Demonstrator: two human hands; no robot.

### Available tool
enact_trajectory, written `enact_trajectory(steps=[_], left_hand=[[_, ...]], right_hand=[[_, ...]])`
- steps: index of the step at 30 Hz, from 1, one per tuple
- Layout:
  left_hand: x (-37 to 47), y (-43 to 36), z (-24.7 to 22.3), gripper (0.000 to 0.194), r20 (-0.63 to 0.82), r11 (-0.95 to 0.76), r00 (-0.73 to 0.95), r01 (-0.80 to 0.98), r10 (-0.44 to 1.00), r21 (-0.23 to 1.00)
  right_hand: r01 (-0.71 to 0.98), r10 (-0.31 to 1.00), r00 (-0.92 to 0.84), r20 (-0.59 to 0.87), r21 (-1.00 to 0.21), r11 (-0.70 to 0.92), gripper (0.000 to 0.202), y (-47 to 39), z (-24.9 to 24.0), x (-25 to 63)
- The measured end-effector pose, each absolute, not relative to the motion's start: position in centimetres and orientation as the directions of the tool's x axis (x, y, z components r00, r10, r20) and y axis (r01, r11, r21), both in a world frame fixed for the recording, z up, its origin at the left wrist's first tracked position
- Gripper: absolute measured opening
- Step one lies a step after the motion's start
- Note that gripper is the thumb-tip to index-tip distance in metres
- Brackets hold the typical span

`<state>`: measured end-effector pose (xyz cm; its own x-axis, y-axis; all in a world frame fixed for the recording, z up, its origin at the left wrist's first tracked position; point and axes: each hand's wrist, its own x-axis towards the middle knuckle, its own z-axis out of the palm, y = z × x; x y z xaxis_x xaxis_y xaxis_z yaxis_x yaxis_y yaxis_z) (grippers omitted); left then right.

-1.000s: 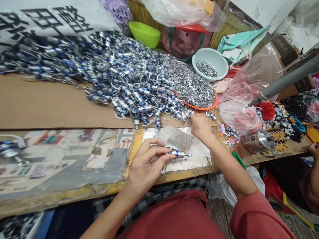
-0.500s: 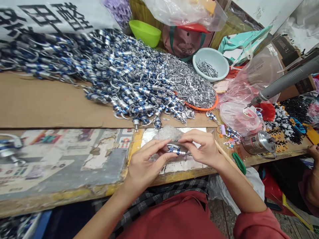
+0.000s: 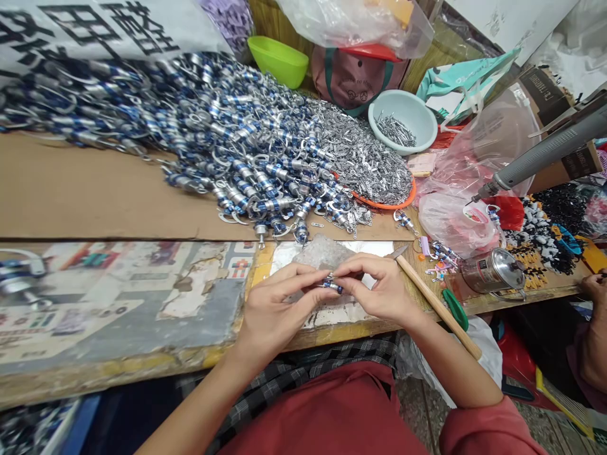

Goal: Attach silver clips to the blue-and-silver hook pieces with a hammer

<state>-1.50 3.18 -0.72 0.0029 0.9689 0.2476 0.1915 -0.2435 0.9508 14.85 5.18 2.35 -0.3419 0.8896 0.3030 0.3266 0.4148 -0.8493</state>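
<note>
Between my two hands is a small blue-and-silver metal piece [image 3: 332, 285], mostly covered by fingers. My left hand [image 3: 279, 303] pinches its left side, thumb below and fingertips above. From the right, my right hand [image 3: 377, 287] closes thumb and fingers on the same piece. Both hands are over a white patch [image 3: 353, 309] of the worktable, just in front of a grey stone block [image 3: 322, 251]. A hammer with a wooden handle [image 3: 439, 308] lies to the right of my right hand. Behind the hands spreads a large pile of blue-and-silver pieces [image 3: 246, 145].
An orange-rimmed tray [image 3: 401, 206] of small metal plates and a pale blue bowl [image 3: 429, 129] of pins stand at the back. A grey electric screwdriver [image 3: 535, 158] hangs at right, above a metal cup [image 3: 488, 272]. Another person's hand [image 3: 595, 287] is at the far right edge.
The piece has turned and is now more hidden by the fingers. My right hand has shifted slightly left and down, and more of the hammer shows beside it.
</note>
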Motion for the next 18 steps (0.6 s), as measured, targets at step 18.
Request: enact_trajectory(steps=[18], left_hand=[[-1.8,3.2,0.9,0.005,0.202,-0.210,0.060,0.201,0.977,0.957]], right_hand=[[0.388,0.436,-0.593,0.677,-0.233,0.891,0.022,4.2,0.8,17.6]])
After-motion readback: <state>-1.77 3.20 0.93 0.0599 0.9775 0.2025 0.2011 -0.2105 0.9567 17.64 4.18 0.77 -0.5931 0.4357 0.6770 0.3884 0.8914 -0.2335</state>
